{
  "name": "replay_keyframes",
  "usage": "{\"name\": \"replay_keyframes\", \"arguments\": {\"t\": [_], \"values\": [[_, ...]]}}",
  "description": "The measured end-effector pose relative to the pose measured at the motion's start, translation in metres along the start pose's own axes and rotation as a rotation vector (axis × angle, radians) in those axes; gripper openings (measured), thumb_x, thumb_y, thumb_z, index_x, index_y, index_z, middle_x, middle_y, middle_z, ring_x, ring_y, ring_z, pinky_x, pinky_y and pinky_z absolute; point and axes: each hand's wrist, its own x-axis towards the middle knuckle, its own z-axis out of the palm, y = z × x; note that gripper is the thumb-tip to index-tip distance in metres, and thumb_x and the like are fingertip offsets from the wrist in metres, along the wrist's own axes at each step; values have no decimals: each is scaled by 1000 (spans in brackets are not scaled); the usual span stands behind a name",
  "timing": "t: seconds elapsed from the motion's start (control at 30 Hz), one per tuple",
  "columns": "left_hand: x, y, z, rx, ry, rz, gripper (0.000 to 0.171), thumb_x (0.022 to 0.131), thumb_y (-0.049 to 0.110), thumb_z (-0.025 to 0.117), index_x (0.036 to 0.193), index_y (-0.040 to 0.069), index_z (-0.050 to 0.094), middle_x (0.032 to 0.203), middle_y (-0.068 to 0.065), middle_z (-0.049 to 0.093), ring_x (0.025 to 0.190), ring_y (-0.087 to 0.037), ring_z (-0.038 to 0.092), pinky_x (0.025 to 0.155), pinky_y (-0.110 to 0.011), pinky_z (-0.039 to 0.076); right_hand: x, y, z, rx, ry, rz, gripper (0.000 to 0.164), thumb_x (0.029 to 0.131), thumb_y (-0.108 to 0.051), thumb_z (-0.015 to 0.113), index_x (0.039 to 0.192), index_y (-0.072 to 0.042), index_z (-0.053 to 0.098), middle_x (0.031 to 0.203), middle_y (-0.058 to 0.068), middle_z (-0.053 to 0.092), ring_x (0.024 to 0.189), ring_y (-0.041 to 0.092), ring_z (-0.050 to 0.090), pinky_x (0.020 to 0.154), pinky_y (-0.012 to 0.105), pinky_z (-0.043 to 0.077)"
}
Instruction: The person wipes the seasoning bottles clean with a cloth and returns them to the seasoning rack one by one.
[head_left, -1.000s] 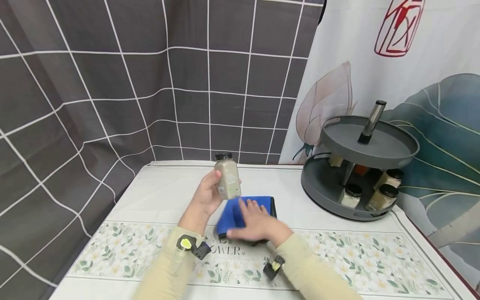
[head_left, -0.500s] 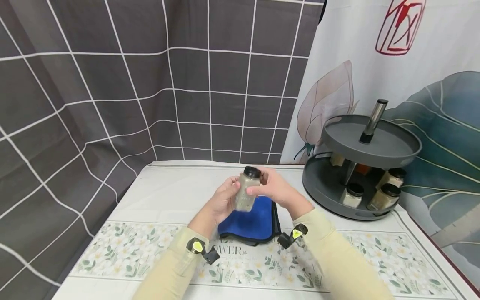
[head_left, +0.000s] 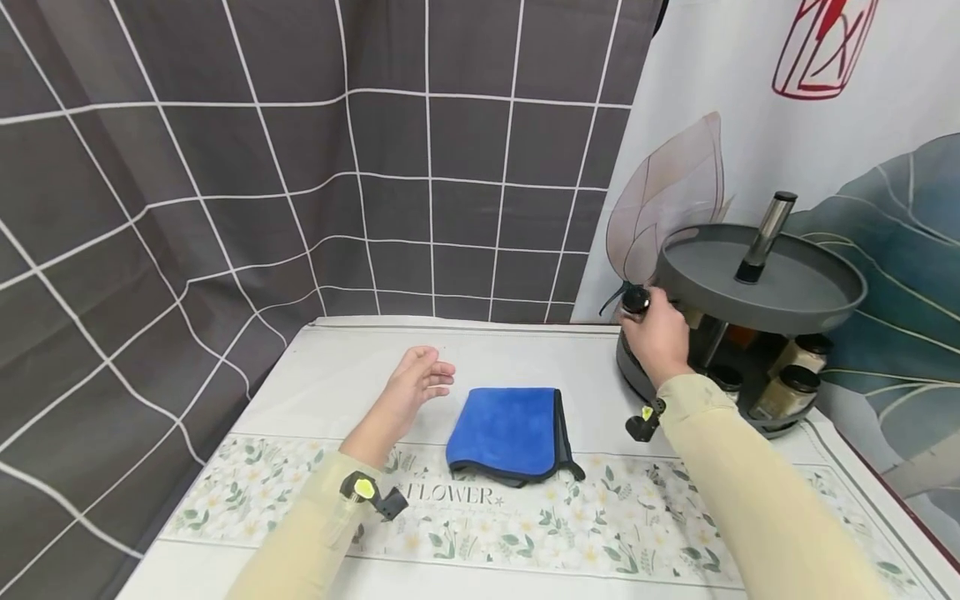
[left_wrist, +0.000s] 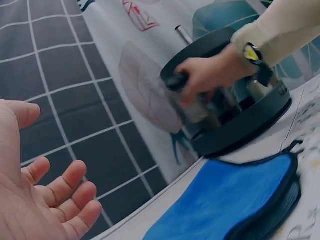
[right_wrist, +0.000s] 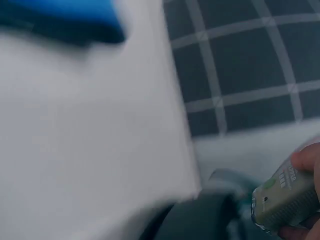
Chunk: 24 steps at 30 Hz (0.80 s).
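Note:
My right hand point(head_left: 662, 337) grips a spice jar with a black lid point(head_left: 636, 300) at the left side of a grey two-tier turntable rack point(head_left: 705, 257). In the right wrist view the glass spice jar point(right_wrist: 285, 197) shows a printed label and pale contents, with fingers around it. Whether its base touches the lower tier is hidden. My left hand point(head_left: 408, 387) is held over the table with relaxed fingers and nothing in it; the left wrist view shows its palm point(left_wrist: 30, 200). A folded blue cloth point(head_left: 506, 429) with black edging lies between the hands.
Several black-lidded jars point(head_left: 787, 392) stand on the lower tier, partly under the upper tray. A metal post point(head_left: 767, 237) rises through the rack. Behind the table point(head_left: 360, 358) hang a dark grid curtain point(head_left: 465, 200) and a white printed one point(head_left: 720, 75).
The spice jar was in the left hand over the cloth, then in both hands. My right hand has carried it right to the rack; the left hand has let go and moved left.

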Motion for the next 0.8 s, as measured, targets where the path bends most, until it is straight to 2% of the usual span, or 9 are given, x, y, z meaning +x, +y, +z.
{"name": "replay_keyframes", "arguments": {"t": [0.13,0.27,0.47,0.63,0.73,0.8], "values": [[0,-2,-12,14,21,12,34,106,30,45,126,3,38,102,-7,62,93,-21,61,82,-29,54,-7,26,1,-28,-72,110,56,95,-27,67,136,6,48,126,36,59,115,56,56,92,66,48],[-2,-2,-18,20,7,39,38,105,33,49,124,2,38,98,-5,61,87,-17,60,78,-28,54,-14,34,3,18,-117,185,62,96,-32,67,138,7,46,131,35,56,120,55,53,95,65,48],[-2,0,-22,21,56,-27,27,107,24,44,124,4,40,98,-6,59,84,-17,60,77,-28,54,-23,37,6,17,-147,264,71,96,-39,65,142,9,40,136,37,52,124,54,51,98,64,46],[0,1,-31,35,71,-69,23,108,20,43,123,4,40,97,-6,59,83,-17,59,77,-27,54,-25,39,9,8,-197,303,78,95,-44,63,145,10,36,138,37,49,125,54,50,100,63,46],[3,5,-36,85,70,-73,24,107,20,43,124,2,40,100,-8,60,85,-17,60,78,-28,54,-23,34,8,1,-221,302,93,95,-53,61,151,9,22,140,39,45,125,55,49,100,64,45],[7,8,-39,152,84,-61,26,107,21,46,125,2,42,104,-11,60,87,-19,61,80,-29,55,-22,25,6,-38,-216,263,100,94,-55,60,154,7,10,141,42,41,123,57,48,99,65,44]]}}
